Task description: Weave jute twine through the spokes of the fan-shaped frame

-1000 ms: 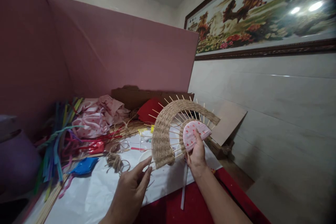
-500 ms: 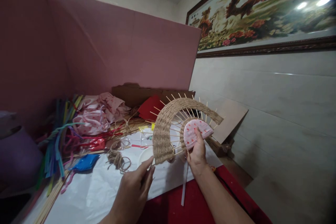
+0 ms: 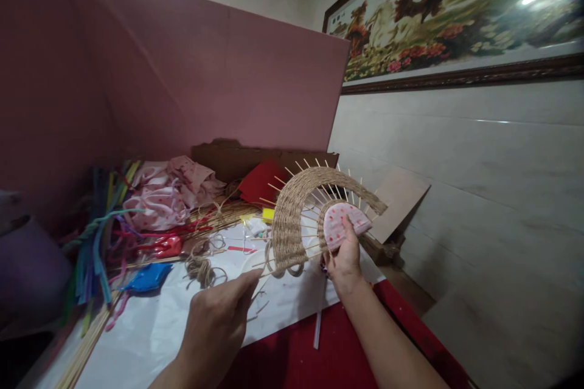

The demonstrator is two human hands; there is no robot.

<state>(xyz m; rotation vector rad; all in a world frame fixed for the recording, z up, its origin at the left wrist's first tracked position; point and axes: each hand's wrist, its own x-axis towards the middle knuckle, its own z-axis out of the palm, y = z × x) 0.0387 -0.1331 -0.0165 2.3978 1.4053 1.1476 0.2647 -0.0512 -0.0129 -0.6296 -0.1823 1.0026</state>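
My right hand (image 3: pixel 345 257) grips a half-round woven piece (image 3: pixel 296 213) by its pink dotted fabric core (image 3: pixel 343 222), thumb on the fabric. Thin wooden sticks fan out from the core, and a band of jute twine is woven across them in an arch. My left hand (image 3: pixel 219 322) is below the arch's left end, fingers pinched on a thin strand of jute twine (image 3: pixel 262 282) that runs up to the weave. Both hands hover over a white sheet (image 3: pixel 155 328) on the table.
On the table lie loose jute twine (image 3: pixel 201 267), red scissors (image 3: pixel 166 247), a blue piece (image 3: pixel 148 278), coloured strips (image 3: pixel 98 237), pink dotted cloth (image 3: pixel 168 194), red felt (image 3: pixel 262 181), a cardboard box (image 3: pixel 237 155). A pink board stands behind, a red cloth (image 3: pixel 328 358) covers the near edge.
My left hand has drawn down and left, away from the arch's end, with the strand pulled out longer. The woven piece has shifted slightly right and up.
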